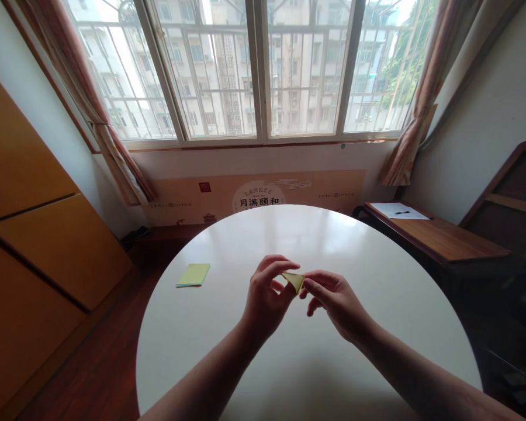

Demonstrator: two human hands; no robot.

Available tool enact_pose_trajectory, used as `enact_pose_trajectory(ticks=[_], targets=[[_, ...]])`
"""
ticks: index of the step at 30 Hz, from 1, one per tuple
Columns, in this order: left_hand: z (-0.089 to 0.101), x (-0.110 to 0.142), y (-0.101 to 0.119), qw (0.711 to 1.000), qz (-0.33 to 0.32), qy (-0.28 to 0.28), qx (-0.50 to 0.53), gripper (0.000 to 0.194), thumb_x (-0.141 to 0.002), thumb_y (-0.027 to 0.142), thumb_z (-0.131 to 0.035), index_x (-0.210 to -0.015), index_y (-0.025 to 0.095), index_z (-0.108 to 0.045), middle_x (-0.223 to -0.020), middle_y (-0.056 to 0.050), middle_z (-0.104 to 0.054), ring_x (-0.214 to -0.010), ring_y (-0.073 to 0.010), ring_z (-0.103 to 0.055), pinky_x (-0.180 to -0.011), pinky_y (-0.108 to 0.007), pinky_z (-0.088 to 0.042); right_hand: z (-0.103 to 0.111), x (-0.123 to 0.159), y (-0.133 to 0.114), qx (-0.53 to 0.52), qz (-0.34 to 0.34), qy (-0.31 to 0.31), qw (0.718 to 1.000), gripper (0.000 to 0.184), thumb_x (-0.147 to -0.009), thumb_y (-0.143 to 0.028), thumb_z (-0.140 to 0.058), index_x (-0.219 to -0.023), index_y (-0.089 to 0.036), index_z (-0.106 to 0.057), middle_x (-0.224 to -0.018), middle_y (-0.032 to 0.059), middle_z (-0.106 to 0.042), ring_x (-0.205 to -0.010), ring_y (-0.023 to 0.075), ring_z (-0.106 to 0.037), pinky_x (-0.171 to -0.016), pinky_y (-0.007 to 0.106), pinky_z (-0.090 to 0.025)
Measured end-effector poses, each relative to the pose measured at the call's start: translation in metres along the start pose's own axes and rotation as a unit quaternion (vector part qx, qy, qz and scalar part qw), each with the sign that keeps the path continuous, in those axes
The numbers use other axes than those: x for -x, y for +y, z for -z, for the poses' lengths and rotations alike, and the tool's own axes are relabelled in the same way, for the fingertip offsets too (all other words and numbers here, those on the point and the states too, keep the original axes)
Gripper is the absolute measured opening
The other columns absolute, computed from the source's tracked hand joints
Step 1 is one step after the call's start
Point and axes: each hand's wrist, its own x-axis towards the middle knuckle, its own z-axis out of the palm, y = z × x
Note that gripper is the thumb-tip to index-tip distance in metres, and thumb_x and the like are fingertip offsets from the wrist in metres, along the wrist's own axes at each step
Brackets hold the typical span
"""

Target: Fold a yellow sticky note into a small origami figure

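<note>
A small piece of yellow-green paper [295, 281], folded into a triangular shape, is held up over the white round table [193, 351]. My left hand [269, 292] grips its left side, with the thumb below and the fingers curled above. At the paper's right corner, my right hand [331, 298] pinches it between thumb and index finger; the other fingers are curled beneath. To the left on the tabletop lies a stack of square paper sheets [193, 275], yellow-green on top with a bluish edge below.
Beyond the table stand a barred window [258, 76] and a printed banner [175, 202] on the wall. A wooden side table [460, 237] at right bears a white sheet [398, 211] and a dark pen [404, 213]. Orange-brown cabinets [35, 234] line the left.
</note>
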Motion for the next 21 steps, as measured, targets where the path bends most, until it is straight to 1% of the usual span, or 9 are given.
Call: enact_pose_trajectory(ticks=[2,6,11,14,17,21], targets=[[0.0015,0.0003,0.0019,0.999,-0.035,-0.004,-0.025,0.015,-0.081,0.016,-0.066,-0.094,0.02,-0.073,-0.102,-0.008,-0.061,-0.083,-0.0164,-0.065,-0.053,-0.02,-0.053,0.0004,0.0001,0.0006,-0.002,0.004,-0.002,1.0,0.02,-0.081,-0.038,-0.075,-0.09,-0.02,-0.077,-0.075,0.006,-0.069,-0.071,0.0188,-0.062,-0.048,0.025,-0.053],[0.0066,-0.0009,0.0042,0.993,-0.099,-0.013,-0.065,0.009,-0.082,0.017,-0.068,-0.088,0.02,-0.074,-0.094,-0.007,-0.063,-0.078,-0.0147,-0.065,-0.056,-0.022,-0.054,0.0004,-0.0004,0.0001,0.004,0.028,-0.006,1.0,0.018,-0.08,-0.036,-0.076,-0.088,-0.019,-0.077,-0.074,0.0059,-0.07,-0.069,0.0185,-0.062,-0.048,0.025,-0.053],[0.0103,-0.0046,0.0037,0.99,-0.124,-0.011,-0.064,0.009,-0.078,0.013,-0.07,-0.084,0.02,-0.074,-0.089,-0.006,-0.064,-0.075,-0.0143,-0.064,-0.057,-0.023,-0.054,-0.0008,-0.0011,-0.0014,0.01,0.053,-0.008,0.998,0.017,-0.081,-0.034,-0.076,-0.088,-0.019,-0.076,-0.075,0.0065,-0.071,-0.07,0.0191,-0.064,-0.048,0.026,-0.055],[0.0097,-0.006,0.003,0.991,-0.123,-0.007,-0.05,0.009,-0.077,0.012,-0.072,-0.082,0.02,-0.073,-0.086,-0.005,-0.064,-0.074,-0.0139,-0.064,-0.054,-0.021,-0.053,-0.0007,-0.0006,-0.0015,0.004,0.062,-0.01,0.998,0.017,-0.081,-0.034,-0.076,-0.09,-0.02,-0.076,-0.075,0.0062,-0.071,-0.07,0.0193,-0.064,-0.048,0.026,-0.055],[0.0087,-0.006,0.0025,0.994,-0.099,-0.009,-0.044,0.007,-0.076,0.012,-0.072,-0.078,0.018,-0.071,-0.085,-0.004,-0.063,-0.072,-0.0131,-0.063,-0.053,-0.019,-0.051,0.0002,-0.0001,-0.001,0.007,0.067,-0.016,0.998,0.017,-0.081,-0.033,-0.076,-0.092,-0.02,-0.075,-0.075,0.0059,-0.071,-0.071,0.0192,-0.064,-0.048,0.025,-0.055],[0.0083,-0.005,0.0016,0.996,-0.075,-0.022,-0.05,0.01,-0.073,0.008,-0.071,-0.074,0.017,-0.066,-0.085,-0.004,-0.062,-0.073,-0.0133,-0.062,-0.053,-0.019,-0.05,0.0016,0.0002,0.0001,0.007,0.064,-0.008,0.998,0.016,-0.081,-0.032,-0.076,-0.092,-0.021,-0.075,-0.077,0.0053,-0.071,-0.07,0.0183,-0.063,-0.047,0.024,-0.054]])
